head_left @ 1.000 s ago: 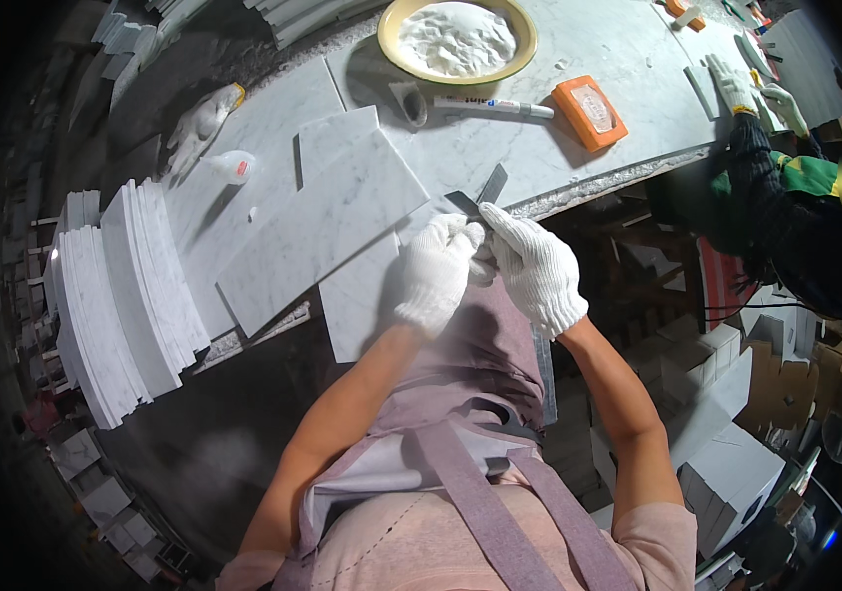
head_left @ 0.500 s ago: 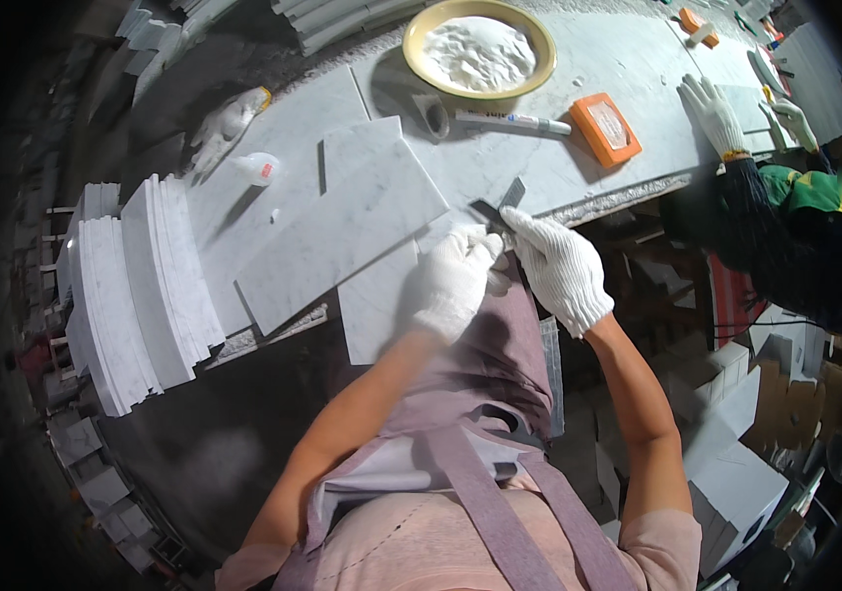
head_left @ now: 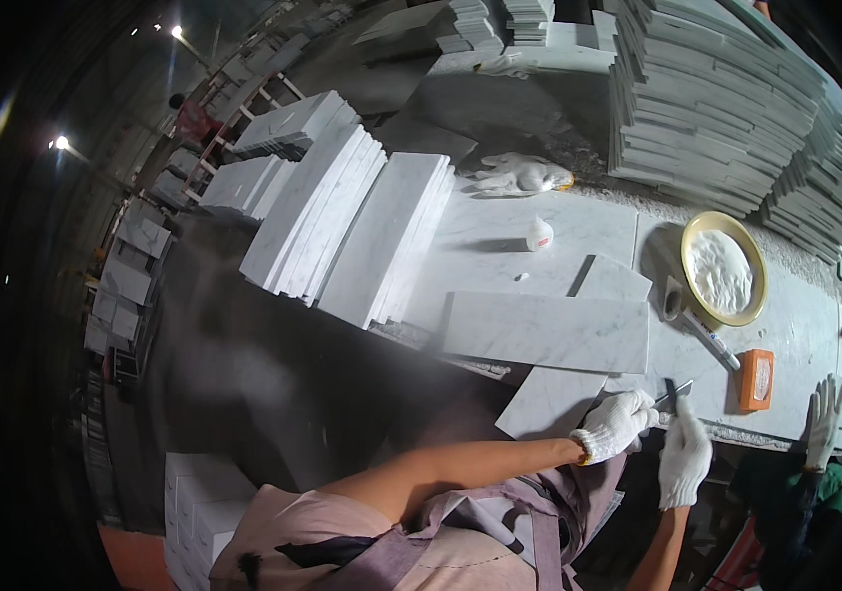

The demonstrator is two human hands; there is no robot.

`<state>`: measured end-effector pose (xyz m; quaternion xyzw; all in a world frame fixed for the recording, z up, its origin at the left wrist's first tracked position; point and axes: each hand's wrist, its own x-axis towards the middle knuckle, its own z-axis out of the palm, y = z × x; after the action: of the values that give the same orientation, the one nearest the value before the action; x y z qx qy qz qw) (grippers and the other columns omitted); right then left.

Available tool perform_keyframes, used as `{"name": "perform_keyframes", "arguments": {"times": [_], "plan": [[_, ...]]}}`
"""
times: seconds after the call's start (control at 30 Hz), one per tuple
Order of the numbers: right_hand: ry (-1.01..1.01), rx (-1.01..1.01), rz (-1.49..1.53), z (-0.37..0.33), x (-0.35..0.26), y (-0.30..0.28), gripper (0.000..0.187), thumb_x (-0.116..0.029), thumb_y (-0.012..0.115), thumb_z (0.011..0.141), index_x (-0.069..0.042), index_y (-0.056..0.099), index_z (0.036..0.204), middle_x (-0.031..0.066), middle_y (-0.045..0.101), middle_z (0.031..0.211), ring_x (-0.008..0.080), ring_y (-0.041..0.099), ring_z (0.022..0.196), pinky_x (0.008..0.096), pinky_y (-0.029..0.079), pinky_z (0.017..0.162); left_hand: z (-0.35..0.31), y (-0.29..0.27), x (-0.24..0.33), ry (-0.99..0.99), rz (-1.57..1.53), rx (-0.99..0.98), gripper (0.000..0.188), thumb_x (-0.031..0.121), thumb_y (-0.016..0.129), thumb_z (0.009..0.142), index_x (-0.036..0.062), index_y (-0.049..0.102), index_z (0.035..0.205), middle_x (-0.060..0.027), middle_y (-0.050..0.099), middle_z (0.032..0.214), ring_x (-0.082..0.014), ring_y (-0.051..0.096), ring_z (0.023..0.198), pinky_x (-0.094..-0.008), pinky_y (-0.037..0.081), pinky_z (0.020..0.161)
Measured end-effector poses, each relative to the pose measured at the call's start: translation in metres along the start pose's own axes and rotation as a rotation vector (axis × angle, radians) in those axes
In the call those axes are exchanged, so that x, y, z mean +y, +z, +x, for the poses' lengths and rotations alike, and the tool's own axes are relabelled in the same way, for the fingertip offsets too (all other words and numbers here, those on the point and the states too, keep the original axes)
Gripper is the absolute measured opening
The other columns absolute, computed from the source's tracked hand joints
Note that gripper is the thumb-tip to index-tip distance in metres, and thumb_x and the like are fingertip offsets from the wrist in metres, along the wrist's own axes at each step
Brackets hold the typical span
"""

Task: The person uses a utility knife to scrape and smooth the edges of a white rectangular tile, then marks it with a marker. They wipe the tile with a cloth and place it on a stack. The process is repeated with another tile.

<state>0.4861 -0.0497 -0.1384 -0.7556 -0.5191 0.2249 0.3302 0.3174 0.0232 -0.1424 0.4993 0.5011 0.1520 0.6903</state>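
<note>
The view swings left and up, so the hands (head_left: 652,433) now sit low at the right instead of mid-picture. The yellow bowl (head_left: 723,268) and orange block (head_left: 756,379) shift from the top edge to the right side. Leaning marble slabs (head_left: 352,227) and tall tile stacks (head_left: 716,98) come into sight. A co-worker's gloved hand (head_left: 821,422) moves to the right rim.

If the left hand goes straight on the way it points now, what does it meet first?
Probably the small dark blade at its fingertips, which the left hand and right hand seem to share; beyond it lies the orange block.
</note>
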Motion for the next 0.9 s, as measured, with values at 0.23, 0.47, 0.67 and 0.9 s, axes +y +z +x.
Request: {"name": "perform_keyframes", "arguments": {"times": [0.23, 0.47, 0.67, 0.9], "plan": [[-0.008, 0.007, 0.046, 0.003, -0.011, -0.003, 0.035, -0.003, 0.059, 0.103, -0.002, 0.069, 0.137, 0.0168, 0.079, 0.106, 0.0223, 0.077, 0.094, 0.0330, 0.057, 0.084, 0.004, -0.001, -0.014, 0.107, -0.169, -0.045, 0.017, 0.022, 0.062, 0.107, 0.0069, 0.069, 0.110, -0.0100, 0.073, 0.085, -0.0145, 0.071, 0.073, -0.0337, 0.057, 0.067], [-0.018, 0.087, -0.035, 0.002, -0.014, -0.020, 0.032, -0.010, 0.065, 0.099, -0.007, 0.074, 0.131, 0.0206, 0.077, 0.110, 0.0332, 0.076, 0.103, 0.0368, 0.058, 0.087, 0.005, 0.006, -0.012, 0.093, -0.252, 0.035, 0.020, 0.018, 0.068, 0.103, 0.0010, 0.069, 0.114, -0.0062, 0.072, 0.084, -0.0124, 0.067, 0.060, -0.0282, 0.056, 0.055], [0.070, -0.246, 0.000, 0.005, -0.035, -0.037, 0.032, -0.006, 0.065, 0.098, -0.008, 0.075, 0.128, 0.0187, 0.078, 0.108, 0.0306, 0.076, 0.099, 0.0366, 0.059, 0.086, -0.004, 0.005, 0.006, 0.084, 0.001, 0.050, 0.023, 0.018, 0.066, 0.104, -0.0009, 0.066, 0.117, -0.0068, 0.071, 0.085, -0.0138, 0.069, 0.064, -0.0295, 0.057, 0.057], [-0.101, -0.076, -0.079, 0.002, -0.024, -0.028, 0.032, -0.006, 0.066, 0.098, -0.010, 0.075, 0.128, 0.0177, 0.077, 0.103, 0.0320, 0.075, 0.094, 0.0368, 0.059, 0.082, -0.005, 0.007, 0.006, 0.062, -0.062, 0.052, 0.021, 0.018, 0.065, 0.105, -0.0009, 0.066, 0.114, -0.0084, 0.070, 0.087, -0.0157, 0.069, 0.064, -0.0308, 0.058, 0.058]]}}
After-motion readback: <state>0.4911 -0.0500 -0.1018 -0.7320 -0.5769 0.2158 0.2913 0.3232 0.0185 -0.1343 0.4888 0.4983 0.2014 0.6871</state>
